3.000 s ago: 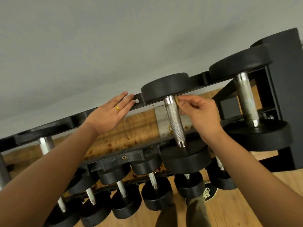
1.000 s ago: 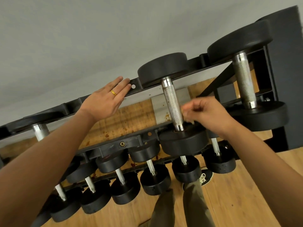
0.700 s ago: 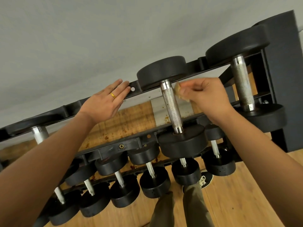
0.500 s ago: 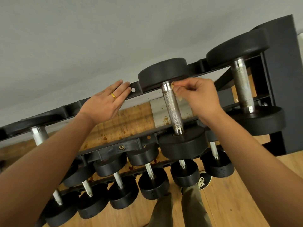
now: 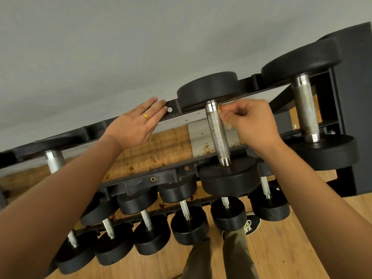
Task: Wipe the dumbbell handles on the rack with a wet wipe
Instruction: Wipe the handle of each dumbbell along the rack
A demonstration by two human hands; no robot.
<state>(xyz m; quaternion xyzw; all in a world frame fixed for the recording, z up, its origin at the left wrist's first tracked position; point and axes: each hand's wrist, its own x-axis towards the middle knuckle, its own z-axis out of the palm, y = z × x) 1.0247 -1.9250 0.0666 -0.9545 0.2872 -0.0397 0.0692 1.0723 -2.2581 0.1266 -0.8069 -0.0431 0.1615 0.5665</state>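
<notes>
The right hand (image 5: 251,121) is at the far end of the middle dumbbell handle (image 5: 218,137), just under the far weight head (image 5: 207,88). Its grip is narrow: the thumb and the curled fingers pinch a small yellowish wet wipe (image 5: 219,107). The wipe touches the right side of the metal handle near its smooth collar. Only a little part of the wipe shows between the fingertips and the metal; the rest is hidden in the hand.

The left hand (image 5: 136,123) lies flat on the back rail (image 5: 90,131) of the rack, to the left of this dumbbell. Its grip is wide, with the fingers straight and together, and it holds nothing. A gold ring (image 5: 146,116) is on one finger.

The dumbbell lies across the top tier of the rack, with its near weight head (image 5: 229,182) at the front rail (image 5: 153,179). To the right, a bigger dumbbell (image 5: 305,109) lies in the same way, well apart from the right hand. To the left, another metal handle (image 5: 54,161) shows between the rails, and the left forearm hides its near part. The wooden surface (image 5: 161,152) seen between the two rails has brown spots. Under the top tier, a row of smaller dumbbells (image 5: 189,224) sits on the lower tier. Below them are the wooden floor (image 5: 302,248), the person's trouser legs (image 5: 235,256) and one shoe (image 5: 249,225).
</notes>
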